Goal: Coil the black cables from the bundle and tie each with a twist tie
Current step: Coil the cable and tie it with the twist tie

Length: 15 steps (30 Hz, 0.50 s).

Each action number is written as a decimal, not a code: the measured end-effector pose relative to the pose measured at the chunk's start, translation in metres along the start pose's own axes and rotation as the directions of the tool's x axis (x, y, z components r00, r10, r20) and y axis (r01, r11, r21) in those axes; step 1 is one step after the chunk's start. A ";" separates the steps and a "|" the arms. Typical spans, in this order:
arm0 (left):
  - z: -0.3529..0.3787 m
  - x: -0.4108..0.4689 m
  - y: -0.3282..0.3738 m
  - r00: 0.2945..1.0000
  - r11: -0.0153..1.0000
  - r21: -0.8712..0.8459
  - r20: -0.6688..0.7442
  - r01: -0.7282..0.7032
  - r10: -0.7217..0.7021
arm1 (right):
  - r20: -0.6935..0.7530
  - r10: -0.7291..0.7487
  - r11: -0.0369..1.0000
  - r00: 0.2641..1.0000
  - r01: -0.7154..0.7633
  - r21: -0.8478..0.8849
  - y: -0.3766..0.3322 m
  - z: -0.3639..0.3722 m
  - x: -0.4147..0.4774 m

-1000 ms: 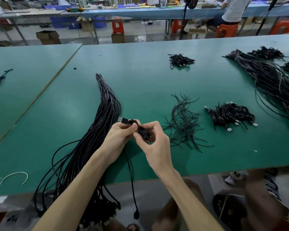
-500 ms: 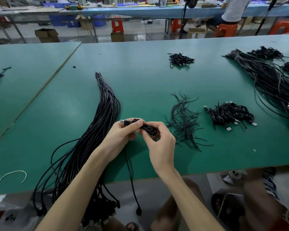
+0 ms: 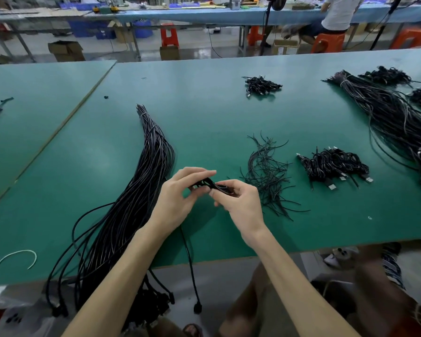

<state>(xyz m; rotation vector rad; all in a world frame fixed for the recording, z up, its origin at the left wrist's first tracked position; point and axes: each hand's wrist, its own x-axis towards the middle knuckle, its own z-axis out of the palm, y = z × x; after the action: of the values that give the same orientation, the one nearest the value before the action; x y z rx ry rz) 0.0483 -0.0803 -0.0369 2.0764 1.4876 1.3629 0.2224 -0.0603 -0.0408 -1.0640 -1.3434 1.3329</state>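
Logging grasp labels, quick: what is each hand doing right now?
Left hand: pinches the partly coiled black cable.
Right hand: fingers curled round the same cable.

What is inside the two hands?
A small black coiled cable, pinched by left hand and right hand; its tail hangs over the green table edge. Fingers hide most loops.

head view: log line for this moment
step: coiling | left hand: grips cable coil | right hand: grips cable coil | twist ties: loose on table
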 end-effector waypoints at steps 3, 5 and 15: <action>0.003 -0.001 0.000 0.996 0.989 0.122 0.033 -0.083 0.079 | -0.017 0.015 0.996 1.000 -0.014 0.086 0.002 -0.003 0.001; 0.005 -0.002 -0.001 0.988 0.957 0.244 0.040 -0.156 0.151 | -0.016 0.019 0.993 1.000 -0.017 0.115 0.003 -0.003 0.001; 0.011 -0.008 0.003 0.967 0.765 0.592 0.179 -0.253 0.181 | 0.031 0.005 0.987 1.000 -0.010 0.162 0.006 -0.004 0.003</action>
<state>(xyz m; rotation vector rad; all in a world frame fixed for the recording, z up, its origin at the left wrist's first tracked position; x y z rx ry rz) 0.0580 -0.0848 -0.0450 2.7376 1.8660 0.8585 0.2261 -0.0566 -0.0471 -0.9417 -1.2311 1.4430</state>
